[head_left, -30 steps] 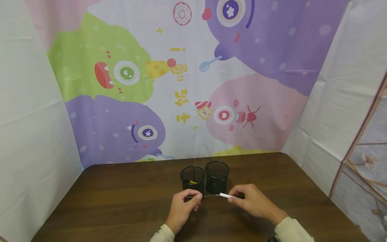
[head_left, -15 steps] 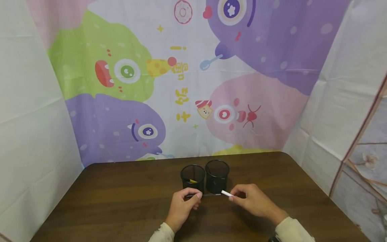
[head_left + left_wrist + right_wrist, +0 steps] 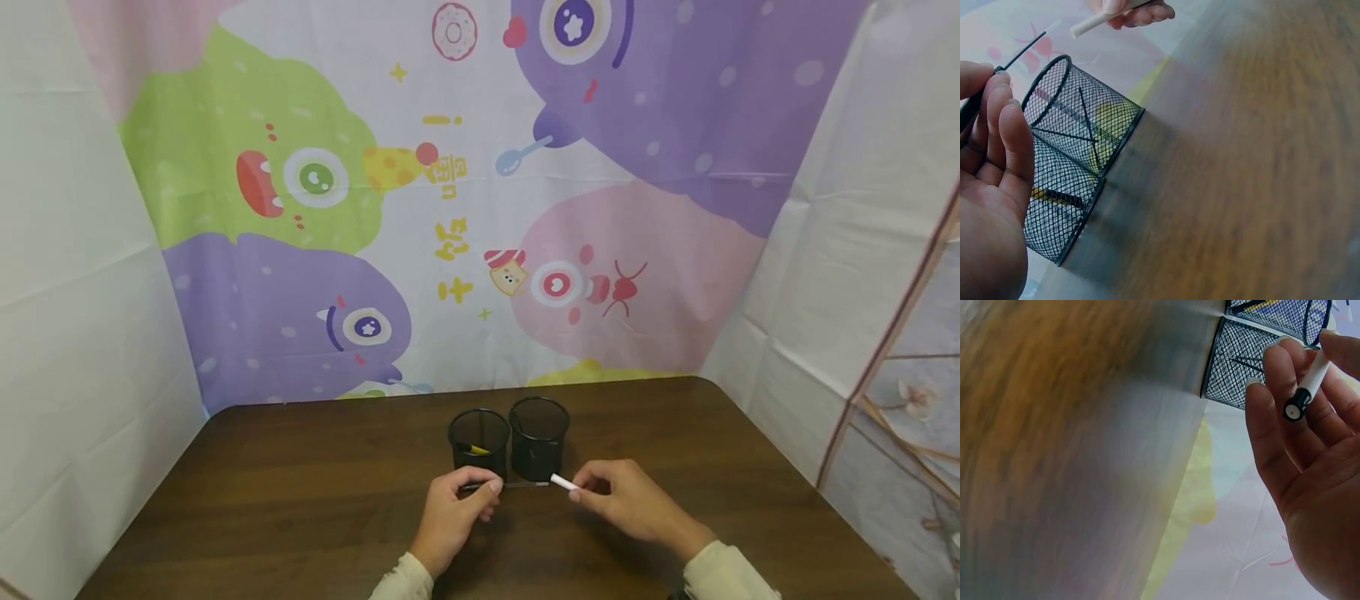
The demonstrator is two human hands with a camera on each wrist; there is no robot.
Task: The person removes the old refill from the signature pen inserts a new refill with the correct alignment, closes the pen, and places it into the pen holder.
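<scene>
On my feeds, the white pen barrel (image 3: 563,482) sits in the right hand (image 3: 628,502), grasped between thumb and fingers, its free end pointing out toward the left hand (image 3: 454,510). From the right wrist I see the barrel's black end cap (image 3: 1294,407) on the palm side of those fingers. The left hand pinches a black pen section (image 3: 971,109) between thumb and forefinger, and a thin pen refill (image 3: 1025,48) with a clear tip runs from it toward the right hand. I make out a small gap between refill tip and barrel.

Just beyond the left hand stands a black mesh pen cup (image 3: 489,464) with a yellow-and-black pen (image 3: 477,450) in it. A second mesh cup (image 3: 537,457) stands upright just beside it, ahead of the space between the hands. Both cups are on the dark wood-grain table (image 3: 262,500) that spreads beneath and around the hands. Pale cuffs (image 3: 723,571) show behind both wrists. Farther off, past the cups, I see a hanging cloth (image 3: 465,350) printed with purple, green and pink cartoon monsters.
</scene>
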